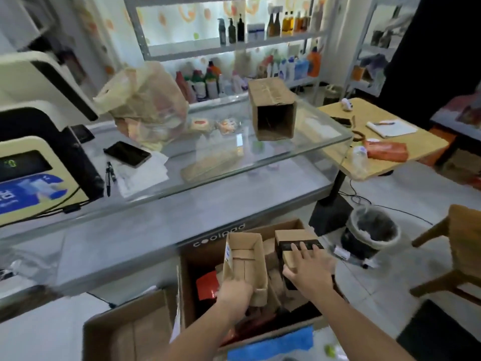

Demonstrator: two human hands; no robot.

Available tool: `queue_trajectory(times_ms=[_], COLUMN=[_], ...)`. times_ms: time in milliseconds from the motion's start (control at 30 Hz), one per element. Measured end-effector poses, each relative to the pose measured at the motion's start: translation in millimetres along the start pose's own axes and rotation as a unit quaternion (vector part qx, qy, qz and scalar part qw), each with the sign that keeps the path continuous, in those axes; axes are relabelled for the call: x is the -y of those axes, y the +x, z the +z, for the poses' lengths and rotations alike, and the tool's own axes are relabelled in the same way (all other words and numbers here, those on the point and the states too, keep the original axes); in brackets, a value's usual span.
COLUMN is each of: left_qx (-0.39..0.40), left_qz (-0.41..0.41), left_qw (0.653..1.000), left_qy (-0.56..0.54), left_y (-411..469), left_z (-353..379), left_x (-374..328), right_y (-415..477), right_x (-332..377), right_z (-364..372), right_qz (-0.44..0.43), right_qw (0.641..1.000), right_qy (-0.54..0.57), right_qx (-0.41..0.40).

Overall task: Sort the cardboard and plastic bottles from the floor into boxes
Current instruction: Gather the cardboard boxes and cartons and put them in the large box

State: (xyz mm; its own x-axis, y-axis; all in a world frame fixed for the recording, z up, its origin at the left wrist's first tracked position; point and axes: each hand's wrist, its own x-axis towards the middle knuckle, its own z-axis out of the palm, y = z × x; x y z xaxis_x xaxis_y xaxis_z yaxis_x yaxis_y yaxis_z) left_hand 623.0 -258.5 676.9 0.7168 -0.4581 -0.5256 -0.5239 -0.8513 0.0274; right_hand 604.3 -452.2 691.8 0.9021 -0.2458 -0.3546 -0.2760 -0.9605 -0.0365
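Reaching down from the bottom of the view, both bare arms go into the large open brown cardboard box printed with white lettering [208, 259], which stands on the pale tiled floor [385, 290] just in front of the long glass-topped bench [182, 162]. The left hand [234, 295] has its grip clamped on the lower end of a long, narrow open cardboard tray [247, 264], holding it upright inside the big box with its open side facing the camera. The right hand [308, 269] lies on top of a small brown-and-black cardboard carton [296, 246] at the box's right side, fingers spread over its top and thumb down its near face; whether that grip is truly clamped cannot be told. More crumpled cardboard and a red piece [207, 284] fill the box around them. A second, shallower open cardboard box [130, 332] sits to the left, touching the first, and a blue sheet [273, 345] lies at the near edge. Up on the bench stand an open-ended cardboard box [273, 113], a bulging pale plastic bag [145, 100], a black phone [127, 153] and a pen [109, 175]. A black waste bin [372, 230] sits on the floor to the right, near a wooden chair [458, 254]. No plastic bottle on the floor can be made out clearly.
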Motion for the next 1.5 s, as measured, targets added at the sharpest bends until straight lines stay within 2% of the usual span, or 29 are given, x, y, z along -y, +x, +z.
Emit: queue_trajectory(times_ms=[200, 333, 433, 500, 567, 633, 733, 933, 1167, 1333, 1433, 1500], left_qx=[-0.004, 0.016, 0.062, 0.082, 0.086, 0.071, 0.022, -0.041, -0.043, -0.049, -0.026, -0.02], left_qz=[-0.076, -0.125, -0.103, -0.106, -0.129, -0.154, -0.175, -0.124, 0.077, 0.25, 0.35, 0.41], left_qw=[0.996, 0.99, 0.993, 0.991, 0.987, 0.984, 0.98, 0.988, 0.996, 0.961, 0.922, 0.89], left_qy=[-0.049, -0.059, -0.021, -0.013, -0.03, -0.055, -0.087, -0.085, -0.006, 0.107, 0.164, 0.198], left_y=[36, 45, 44, 41, 42, 46, 55, 82, 111, 98, 68, 41], left_z=[-18, -20, -11, -7, -7, -11, -22, -51, -72, -62, -45, -26], left_x=[-33, -47, -45, -41, -41, -42, -45, -62, -122, -201, -261, -300], right_y=[58, 72, 73, 76, 80, 85, 91, 79, 21, -73, -144, -196], right_x=[-12, -18, -19, -21, -26, -32, -36, -61, -118, -160, -178, -186], right_z=[-10, 1, 13, 20, 25, 20, 7, -8, 6, 38, 66, 88], right_qz=[-0.105, -0.169, -0.211, -0.227, -0.242, -0.237, -0.218, -0.126, 0.083, 0.259, 0.367, 0.442], right_qw=[0.992, 0.98, 0.969, 0.967, 0.96, 0.959, 0.967, 0.991, 0.993, 0.955, 0.915, 0.874], right_qy=[-0.073, -0.099, -0.104, -0.104, -0.107, -0.107, -0.093, -0.021, 0.084, 0.144, 0.169, 0.198], right_qx=[-0.006, 0.032, 0.072, 0.057, 0.086, 0.114, 0.093, 0.04, -0.001, -0.019, -0.013, -0.028])
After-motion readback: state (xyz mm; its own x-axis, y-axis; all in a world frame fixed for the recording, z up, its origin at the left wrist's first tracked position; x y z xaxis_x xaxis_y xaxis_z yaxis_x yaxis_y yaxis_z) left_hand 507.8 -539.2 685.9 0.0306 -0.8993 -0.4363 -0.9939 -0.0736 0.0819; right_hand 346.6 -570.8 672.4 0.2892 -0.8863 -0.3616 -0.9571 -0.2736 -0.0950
